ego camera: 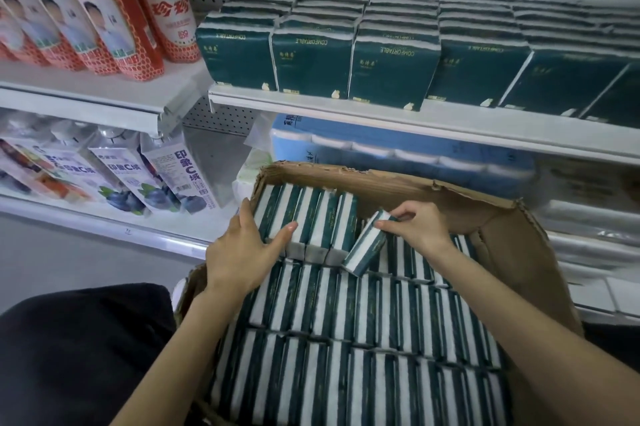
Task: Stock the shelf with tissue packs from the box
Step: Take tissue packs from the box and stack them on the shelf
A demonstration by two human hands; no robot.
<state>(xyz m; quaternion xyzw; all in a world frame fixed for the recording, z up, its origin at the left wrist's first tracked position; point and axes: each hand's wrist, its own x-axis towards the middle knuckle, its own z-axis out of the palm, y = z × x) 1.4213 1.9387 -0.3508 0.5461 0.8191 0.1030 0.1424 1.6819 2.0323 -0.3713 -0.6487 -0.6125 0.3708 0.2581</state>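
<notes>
Several red-netted bottles (104,10) stand at the upper left of the frame, with blueberry juice cartons (173,180) on the level beneath them. At lower centre an open cardboard box (519,245) is packed with green-and-white tissue packs (346,339) set on edge in rows. The left hand (242,249) is spread wide at the box's far left corner. Its straight fingers run down the left end of a raised row of packs (311,218) and its thumb lies across their tops. Just right of that row a tilted pack (367,242) leans out of line, and the right hand (419,228) pinches its upper end between thumb and fingertips. Across the upper right, the shelf (381,112) carries ranks of dark green shelved packs (388,69), with blue-wrapped rolls (381,148) underneath.
</notes>
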